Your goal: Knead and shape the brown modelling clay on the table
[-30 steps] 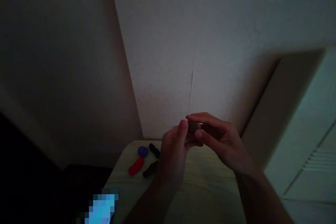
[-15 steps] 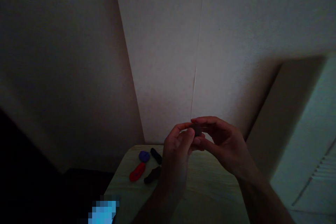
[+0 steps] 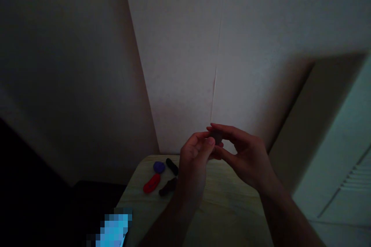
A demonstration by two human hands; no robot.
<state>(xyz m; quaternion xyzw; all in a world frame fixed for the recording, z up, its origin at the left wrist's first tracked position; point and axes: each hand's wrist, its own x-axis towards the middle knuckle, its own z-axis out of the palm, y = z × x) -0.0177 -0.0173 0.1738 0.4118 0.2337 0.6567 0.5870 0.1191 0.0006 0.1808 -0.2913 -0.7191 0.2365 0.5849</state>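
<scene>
Above the table, a small dark lump of modelling clay (image 3: 216, 137) is pinched between the fingers of both hands. My left hand (image 3: 197, 154) grips it from the left, its thumb pressed against the near side. From the right, my right hand (image 3: 246, 148) holds it between thumb and curved fingertips. On the table's left part lie a purple clay lump (image 3: 159, 167), a red clay piece (image 3: 152, 183), a black clay roll (image 3: 172, 166) and a dark brown clay piece (image 3: 168, 187). My left hand and wrist partly hide the brown one.
The pale wooden table (image 3: 228, 208) has a rounded far corner and stands against a light wall (image 3: 179, 65). A bright blue, pixelated thing (image 3: 113, 229) is at its left front edge. Toward the right stands a whitish cabinet-like panel (image 3: 327, 154).
The right fingers have shifted slightly around the clay lump, and its thumb has slipped farther behind the left one. The whole view has tilted a little, so the table sits higher.
</scene>
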